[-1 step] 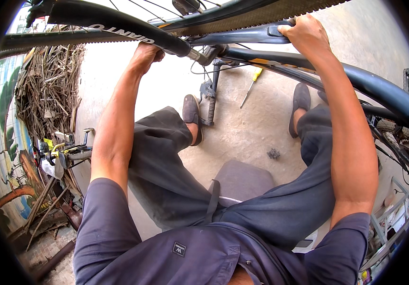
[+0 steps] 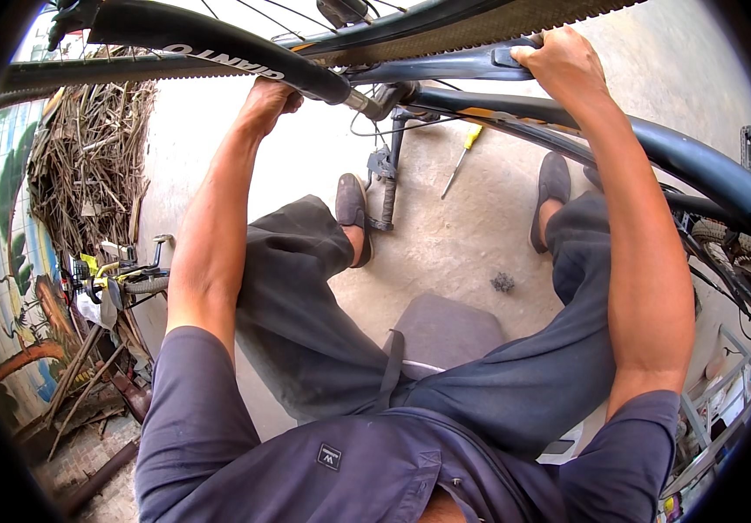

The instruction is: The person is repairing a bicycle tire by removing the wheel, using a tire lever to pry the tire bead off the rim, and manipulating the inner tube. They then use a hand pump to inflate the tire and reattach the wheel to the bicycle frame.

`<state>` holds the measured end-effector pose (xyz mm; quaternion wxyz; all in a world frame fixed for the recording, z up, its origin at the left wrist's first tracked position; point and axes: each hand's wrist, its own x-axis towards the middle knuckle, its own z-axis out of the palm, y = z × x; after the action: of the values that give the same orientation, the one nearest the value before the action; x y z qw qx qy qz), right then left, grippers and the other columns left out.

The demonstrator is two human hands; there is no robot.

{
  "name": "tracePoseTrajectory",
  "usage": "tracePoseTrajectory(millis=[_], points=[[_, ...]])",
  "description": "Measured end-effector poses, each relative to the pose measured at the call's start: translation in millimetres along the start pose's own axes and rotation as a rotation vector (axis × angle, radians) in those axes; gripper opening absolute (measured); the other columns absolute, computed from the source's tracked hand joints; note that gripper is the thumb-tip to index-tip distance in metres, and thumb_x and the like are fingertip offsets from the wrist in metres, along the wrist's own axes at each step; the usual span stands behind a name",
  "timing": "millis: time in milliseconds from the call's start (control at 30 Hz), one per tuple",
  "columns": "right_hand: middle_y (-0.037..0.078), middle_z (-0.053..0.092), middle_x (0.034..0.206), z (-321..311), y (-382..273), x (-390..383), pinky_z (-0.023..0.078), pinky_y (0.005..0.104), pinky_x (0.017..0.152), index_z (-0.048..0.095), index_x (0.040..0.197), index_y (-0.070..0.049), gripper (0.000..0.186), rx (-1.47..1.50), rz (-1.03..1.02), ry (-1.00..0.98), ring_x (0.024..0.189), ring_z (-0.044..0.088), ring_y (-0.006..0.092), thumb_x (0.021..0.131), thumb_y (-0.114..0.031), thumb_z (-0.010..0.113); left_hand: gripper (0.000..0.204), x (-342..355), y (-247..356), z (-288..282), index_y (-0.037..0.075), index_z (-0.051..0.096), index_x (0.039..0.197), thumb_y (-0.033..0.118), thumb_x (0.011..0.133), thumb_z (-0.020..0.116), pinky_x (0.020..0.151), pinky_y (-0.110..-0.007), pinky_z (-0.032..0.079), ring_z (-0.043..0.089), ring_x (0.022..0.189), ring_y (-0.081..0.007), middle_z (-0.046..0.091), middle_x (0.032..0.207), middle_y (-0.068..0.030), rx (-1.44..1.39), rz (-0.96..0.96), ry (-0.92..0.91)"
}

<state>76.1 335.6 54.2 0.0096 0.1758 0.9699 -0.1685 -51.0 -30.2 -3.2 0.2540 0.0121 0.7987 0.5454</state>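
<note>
A bicycle with a black fork (image 2: 218, 48), knobby tyres (image 2: 471, 35) and dark blue frame tubes (image 2: 689, 157) lies across the top of my view. My left hand (image 2: 272, 106) is closed on part of the bicycle just beneath the fork; its fingertips are hidden. My right hand (image 2: 560, 63) grips the end of a flat dark blue tube (image 2: 445, 68) beside the tyre. Between my feet hangs or rests a handlebar grip with a brake lever (image 2: 384, 192); I cannot tell which. A yellow-handled screwdriver (image 2: 462, 157) lies on the concrete floor.
At left are piled dry sticks (image 2: 83, 148), another bicycle part with yellow bits (image 2: 114, 283) and a painted wall (image 2: 0, 261). A grey cushioned seat (image 2: 445, 331) is between my legs. More bicycle parts (image 2: 728, 253) and a metal rack (image 2: 724, 375) stand at right.
</note>
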Motion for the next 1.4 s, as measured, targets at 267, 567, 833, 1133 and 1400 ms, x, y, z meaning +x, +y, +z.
tracePoseTrajectory(millis=[267, 567, 833, 1133, 1400], points=[[0.016, 0.067, 0.083, -1, -2, -3, 0.051, 0.0412, 0.077, 0.068, 0.084, -0.002, 0.030, -0.032, -0.009, 0.011, 0.085, 0.065, 0.0296, 0.080, -0.031, 0.065, 0.018, 7, -5, 13, 0.009, 0.059, 0.083, 0.026, 0.087, 0.062, 0.052, -0.024, 0.040, 0.049, 0.056, -0.0094, 0.056, 0.064, -0.0015, 0.050, 0.073, 0.052], [0.016, 0.067, 0.083, -3, -3, -2, 0.051, 0.0407, 0.078, 0.068, 0.085, -0.002, 0.029, -0.031, -0.007, 0.013, 0.085, 0.066, 0.0297, 0.080, -0.030, 0.065, 0.014, 4, -3, 14, 0.009, 0.057, 0.082, 0.021, 0.087, 0.061, 0.050, -0.022, 0.039, 0.047, 0.055, -0.0083, 0.054, 0.064, -0.0006, 0.016, -0.012, -0.035], [0.016, 0.068, 0.083, -4, -4, -3, 0.051, 0.0403, 0.079, 0.067, 0.086, -0.001, 0.027, 0.020, 0.010, 0.010, 0.085, 0.066, 0.0296, 0.080, -0.028, 0.066, 0.008, -12, -5, 20, 0.006, 0.057, 0.080, 0.010, 0.088, 0.058, 0.044, -0.022, 0.037, 0.045, 0.051, -0.0080, 0.051, 0.064, 0.0000, -0.105, -0.189, 0.025], [0.018, 0.066, 0.076, 8, 5, 1, 0.051, 0.0382, 0.079, 0.070, 0.083, 0.002, 0.040, 0.040, -0.040, 0.083, 0.079, 0.066, 0.0302, 0.079, -0.038, 0.066, 0.020, 4, -3, 13, 0.008, 0.057, 0.083, 0.027, 0.087, 0.062, 0.047, -0.023, 0.038, 0.046, 0.052, -0.0089, 0.054, 0.063, -0.0008, 0.053, -0.039, 0.008], [0.019, 0.065, 0.071, 11, 13, 7, 0.051, 0.0394, 0.079, 0.069, 0.077, 0.003, 0.043, -0.114, -0.104, 0.058, 0.077, 0.065, 0.0320, 0.079, -0.040, 0.065, 0.020, 21, -15, 11, 0.011, 0.059, 0.087, 0.029, 0.083, 0.067, 0.056, -0.026, 0.041, 0.048, 0.060, -0.0094, 0.056, 0.068, 0.0004, -0.013, 0.091, 0.115]])
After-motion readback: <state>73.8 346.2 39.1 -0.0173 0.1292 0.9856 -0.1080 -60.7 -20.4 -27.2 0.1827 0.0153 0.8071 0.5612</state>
